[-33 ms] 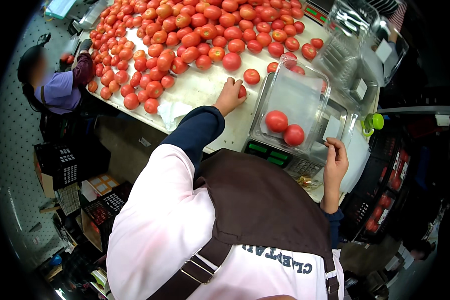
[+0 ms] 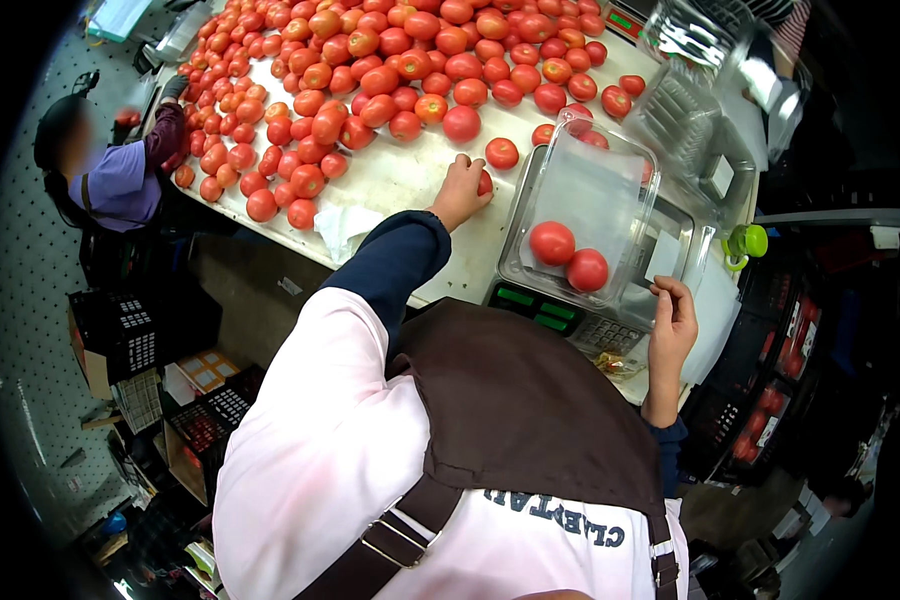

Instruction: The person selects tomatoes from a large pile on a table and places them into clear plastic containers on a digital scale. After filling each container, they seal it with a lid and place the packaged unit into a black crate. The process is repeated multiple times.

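My left hand [image 2: 460, 193] is closed round a tomato [image 2: 484, 184], out over bare white table [image 2: 395, 180] a little in from the near edge. My right hand [image 2: 674, 335] is by the near right corner, fingers loosely bent, with nothing visible in it. Between my hands, at the near edge, the scale [image 2: 602, 332] carries a clear tray [image 2: 600, 190] with two tomatoes [image 2: 551, 243] in its near end. The tray's raised side stands between my left hand and the table's right edge. One loose tomato [image 2: 502, 153] lies just beyond my fingers, and the big heap [image 2: 380, 80] covers the table from there to the far and left edges. A crumpled white bag [image 2: 345, 232] lies on the near edge, beside my left sleeve. Stacked clear trays [image 2: 675, 115] crowd the right edge, near a green-capped bottle [image 2: 750, 240]. At the left edge, a co-worker [image 2: 125, 180] has a gloved hand [image 2: 174, 88] at the heap.
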Demonstrator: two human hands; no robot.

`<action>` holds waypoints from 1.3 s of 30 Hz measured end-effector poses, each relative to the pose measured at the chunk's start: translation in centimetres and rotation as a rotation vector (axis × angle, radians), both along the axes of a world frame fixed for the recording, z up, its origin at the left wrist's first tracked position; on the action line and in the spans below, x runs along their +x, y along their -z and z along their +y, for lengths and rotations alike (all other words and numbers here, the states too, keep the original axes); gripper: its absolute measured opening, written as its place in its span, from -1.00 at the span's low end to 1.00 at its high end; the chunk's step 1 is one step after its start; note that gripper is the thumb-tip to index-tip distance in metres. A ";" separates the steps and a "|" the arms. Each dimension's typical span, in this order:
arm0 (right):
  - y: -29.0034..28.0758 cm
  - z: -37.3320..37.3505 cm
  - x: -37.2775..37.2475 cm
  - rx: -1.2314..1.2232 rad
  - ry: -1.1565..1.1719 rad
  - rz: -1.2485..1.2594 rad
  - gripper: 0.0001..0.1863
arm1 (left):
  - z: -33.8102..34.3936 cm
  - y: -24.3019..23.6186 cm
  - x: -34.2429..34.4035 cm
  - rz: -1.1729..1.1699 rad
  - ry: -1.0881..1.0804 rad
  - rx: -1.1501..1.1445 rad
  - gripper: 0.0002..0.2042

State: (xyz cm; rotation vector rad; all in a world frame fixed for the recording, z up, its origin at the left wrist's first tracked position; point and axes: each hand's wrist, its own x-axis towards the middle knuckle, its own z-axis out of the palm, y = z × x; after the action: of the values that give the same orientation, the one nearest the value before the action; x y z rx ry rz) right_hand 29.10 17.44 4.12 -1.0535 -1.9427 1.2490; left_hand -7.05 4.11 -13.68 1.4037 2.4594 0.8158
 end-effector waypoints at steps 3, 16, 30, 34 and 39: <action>0.5 0.3 0.8 -0.022 0.028 -0.023 -0.84 | 2.4 -1.8 0.7 -0.023 -0.085 -0.155 -0.28; 0.4 0.2 0.5 -0.059 0.034 -0.051 -0.85 | 4.5 1.9 -1.6 -0.115 -0.211 -0.018 -0.36; -2.9 -2.5 -10.4 0.310 -0.558 0.031 -0.41 | -2.3 -17.3 6.2 -1.983 0.147 -0.055 -0.34; -2.0 -2.3 -10.5 0.268 -0.691 0.030 -0.33 | -1.8 -16.9 8.8 -2.098 0.223 -0.214 -0.34; 0.6 0.2 -7.1 -0.292 -0.300 0.092 -0.32 | -0.8 -19.3 9.6 -1.894 -0.090 0.005 -0.54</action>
State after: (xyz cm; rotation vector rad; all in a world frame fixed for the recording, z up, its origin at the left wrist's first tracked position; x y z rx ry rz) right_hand 21.98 17.62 3.48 -0.8401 -1.9366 1.7574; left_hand 2.59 3.28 5.62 0.0468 0.9355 1.2178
